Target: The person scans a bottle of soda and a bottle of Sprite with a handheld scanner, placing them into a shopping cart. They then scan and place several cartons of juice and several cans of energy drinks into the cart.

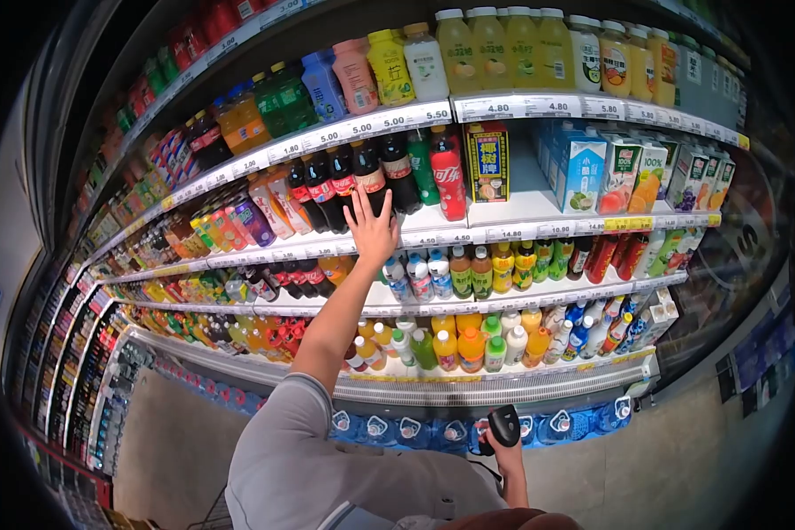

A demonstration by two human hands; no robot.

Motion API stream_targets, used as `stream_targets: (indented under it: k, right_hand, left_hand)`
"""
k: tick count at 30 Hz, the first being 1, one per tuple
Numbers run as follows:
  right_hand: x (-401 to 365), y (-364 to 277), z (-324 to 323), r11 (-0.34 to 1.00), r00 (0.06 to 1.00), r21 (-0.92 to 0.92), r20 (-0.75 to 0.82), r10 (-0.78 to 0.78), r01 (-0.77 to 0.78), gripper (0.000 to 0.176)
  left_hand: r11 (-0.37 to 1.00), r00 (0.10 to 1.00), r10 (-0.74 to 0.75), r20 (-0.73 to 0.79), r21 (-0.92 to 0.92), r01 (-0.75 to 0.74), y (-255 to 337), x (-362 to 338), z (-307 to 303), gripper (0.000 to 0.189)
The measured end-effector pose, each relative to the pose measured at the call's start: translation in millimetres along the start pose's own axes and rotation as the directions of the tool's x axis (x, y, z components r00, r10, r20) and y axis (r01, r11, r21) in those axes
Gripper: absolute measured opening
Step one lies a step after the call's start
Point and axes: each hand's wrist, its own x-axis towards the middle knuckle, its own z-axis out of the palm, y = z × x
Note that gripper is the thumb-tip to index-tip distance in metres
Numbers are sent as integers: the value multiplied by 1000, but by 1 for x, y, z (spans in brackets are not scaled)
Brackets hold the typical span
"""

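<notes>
Scanner (504,425) clasped in low right grip (509,456); left grip (373,231) spread against cola bottles (343,181) above.

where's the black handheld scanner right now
In the head view the black handheld scanner sits low, right of centre, held in the right hand, in front of the bottom row of clear blue water jugs.
</notes>
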Motion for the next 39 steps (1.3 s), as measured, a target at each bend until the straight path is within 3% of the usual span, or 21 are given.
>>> stream_targets:
  k: [2, 8, 14, 16, 18, 20, 21, 22, 24, 25, 26, 27, 30, 31, 32, 33, 34, 37, 39]
  right_hand:
    - [1, 0, -2, 1000, 1000, -8, -3, 17, -17, 49]
    - [8, -4, 3, 998, 999, 54, 2, 44, -44, 39]
    - [14, 6, 9, 994, 990, -56, 91, 104, -99, 45]
    - [14, 3, 17, 987, 976, -60, 149, 157, -149, 46]
    - [21, 25, 12, 980, 967, -196, 242, 79, -31, 53]
    - [23, 29, 16, 974, 953, -214, 269, 136, -78, 48]
    - [24, 26, 19, 953, 937, -250, 257, 236, -171, 44]
    - [26, 26, 20, 918, 907, -292, 245, 343, -268, 41]
    - [37, 40, 26, 924, 875, -254, 323, 361, -288, 39]
    - [41, 49, 31, 921, 878, -317, 341, 335, -228, 39]
    - [44, 55, 38, 914, 876, -374, 375, 303, -157, 38]
    - [46, 53, 50, 899, 856, -399, 386, 345, -182, 39]
    - [51, 79, 77, 869, 797, -470, 460, 392, -157, 39]
    - [50, 85, 88, 847, 772, -508, 470, 428, -160, 38]
    - [47, 90, 100, 839, 747, -524, 497, 442, -148, 38]
    - [45, 93, 114, 827, 712, -547, 527, 464, -133, 39]
    - [42, 97, 128, 814, 677, -569, 555, 483, -115, 40]
    - [26, 103, 182, 765, 566, -644, 627, 535, -8, 35]
    - [8, 110, 217, 716, 528, -693, 639, 559, 82, 32]
  left_hand:
    - [1000, 1000, -11, 0, 7, 11, -3, -8, 15, 67]
    - [997, 979, -17, 205, -70, 33, -18, -44, 38, 59]
    - [955, 899, 242, 364, -255, -153, -30, -153, -2, 58]
    - [954, 831, 212, 513, -292, -63, -35, -231, -31, 61]
    - [971, 763, 141, 631, -240, 20, -51, -327, -65, 63]
    - [969, 641, -86, 762, -86, 233, -68, -427, -117, 65]
    - [939, 595, -206, 777, -14, 343, -76, -468, -155, 68]
    - [927, 590, -301, 749, 85, 365, -86, -511, -190, 72]
    - [836, 496, -520, 695, 297, 461, -101, -594, -268, 76]
    - [670, 221, -701, 678, 520, 529, -100, -610, -311, 73]
    - [579, 226, -797, 560, 599, 553, -104, -649, -347, 69]
    - [489, 199, -862, 466, 662, 567, -108, -684, -385, 67]
    - [134, -80, -975, 209, 833, 537, -94, -741, -477, 62]
    - [88, -119, -978, 173, 852, 517, -93, -767, -500, 61]
    - [47, -151, -978, 141, 864, 501, -90, -791, -518, 61]
    - [24, -97, -991, 94, 828, 561, -84, -804, -529, 55]
    - [-15, -119, -991, 65, 819, 573, -79, -803, -535, 55]
    - [-31, -22, -1000, -22, 691, 723, -84, -806, -544, 47]
    - [-48, -57, -998, -8, 653, 756, -99, -816, -546, 48]
